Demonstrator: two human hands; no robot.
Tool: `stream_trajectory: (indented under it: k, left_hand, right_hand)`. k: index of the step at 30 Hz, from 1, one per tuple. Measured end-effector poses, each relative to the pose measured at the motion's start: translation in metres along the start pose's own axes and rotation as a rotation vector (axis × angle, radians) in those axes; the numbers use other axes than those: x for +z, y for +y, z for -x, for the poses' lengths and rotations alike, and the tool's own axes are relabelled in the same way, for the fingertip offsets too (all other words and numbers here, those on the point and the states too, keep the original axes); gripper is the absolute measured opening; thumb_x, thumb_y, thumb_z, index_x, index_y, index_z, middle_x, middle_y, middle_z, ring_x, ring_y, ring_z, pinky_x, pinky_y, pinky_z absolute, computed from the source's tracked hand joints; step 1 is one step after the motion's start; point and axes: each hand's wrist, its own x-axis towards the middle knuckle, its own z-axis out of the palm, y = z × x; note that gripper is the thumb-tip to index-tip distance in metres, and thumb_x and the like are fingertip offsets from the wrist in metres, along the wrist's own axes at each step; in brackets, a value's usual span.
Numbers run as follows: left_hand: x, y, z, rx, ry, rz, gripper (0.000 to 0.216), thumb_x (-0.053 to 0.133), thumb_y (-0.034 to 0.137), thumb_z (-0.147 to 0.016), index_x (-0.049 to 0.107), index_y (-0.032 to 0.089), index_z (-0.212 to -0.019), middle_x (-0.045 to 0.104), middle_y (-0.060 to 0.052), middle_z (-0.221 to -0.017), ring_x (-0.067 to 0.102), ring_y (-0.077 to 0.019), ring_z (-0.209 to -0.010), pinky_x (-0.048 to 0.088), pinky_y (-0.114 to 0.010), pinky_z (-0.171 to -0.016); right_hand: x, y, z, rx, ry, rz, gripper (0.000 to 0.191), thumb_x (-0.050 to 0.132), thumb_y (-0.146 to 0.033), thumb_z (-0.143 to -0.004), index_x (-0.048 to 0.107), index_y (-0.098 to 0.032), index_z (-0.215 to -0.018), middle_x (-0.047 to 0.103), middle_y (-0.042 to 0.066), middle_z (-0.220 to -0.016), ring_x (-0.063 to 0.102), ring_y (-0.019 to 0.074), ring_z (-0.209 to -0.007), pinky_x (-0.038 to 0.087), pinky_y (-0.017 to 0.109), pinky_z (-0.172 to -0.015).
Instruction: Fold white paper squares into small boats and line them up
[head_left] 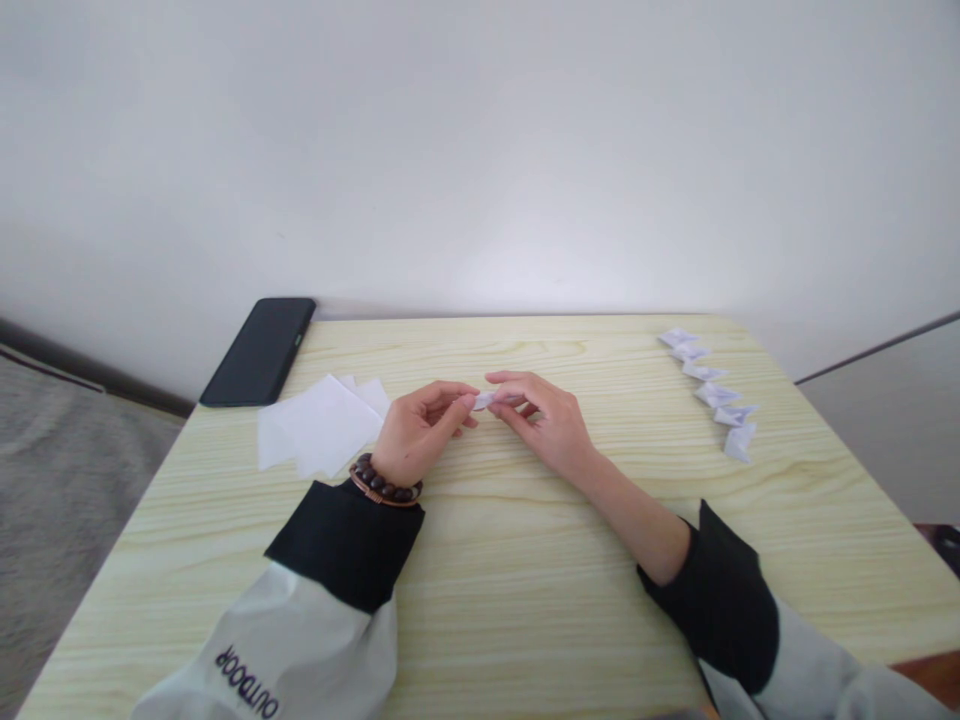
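Observation:
A small folded piece of white paper is held between my two hands, above the middle of the table. My left hand, with a beaded bracelet at the wrist, pinches its left end between thumb and fingers. At the other end, the thumb and fingertips of my right hand grip the paper. Fingers cover much of it, so its exact folded shape is hidden. Left of my left hand lie several loose white paper sheets, overlapping each other.
Several small folded white paper pieces stand in a row on the right of the wood-patterned table. A black phone lies at the back left corner. Behind the table's far edge rises a white wall.

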Motion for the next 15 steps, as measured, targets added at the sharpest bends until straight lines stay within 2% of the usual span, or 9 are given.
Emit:
stream_trajectory:
  k: [10,15]
  left_hand:
    - [0.0029,0.0018,0.0002,-0.014,0.031,-0.055,0.034,0.059,0.046,-0.077,0.066,0.014,-0.087,0.070,-0.005,-0.074,0.066,-0.0152,-0.063,0.051,-0.022,-0.056]
    - [0.0023,0.0016,-0.0004,-0.041,0.054,-0.043,0.033,0.061,0.045,-0.076,0.066,0.013,-0.085,0.070,-0.005,-0.071,0.066,-0.0156,-0.061,0.050,-0.022,-0.052]
  right_hand:
    - [-0.0004,0.0007,-0.0001,-0.018,0.002,0.005,0.012,0.053,-0.026,-0.086,0.062,-0.020,-0.082,0.064,0.005,-0.105,0.063,0.0099,-0.074,0.056,0.019,-0.057]
    - [0.0008,0.0019,0.0008,-0.052,-0.001,-0.001,0.013,0.051,-0.024,-0.087,0.063,-0.021,-0.083,0.063,0.006,-0.103,0.063,0.0125,-0.086,0.059,0.022,-0.065]
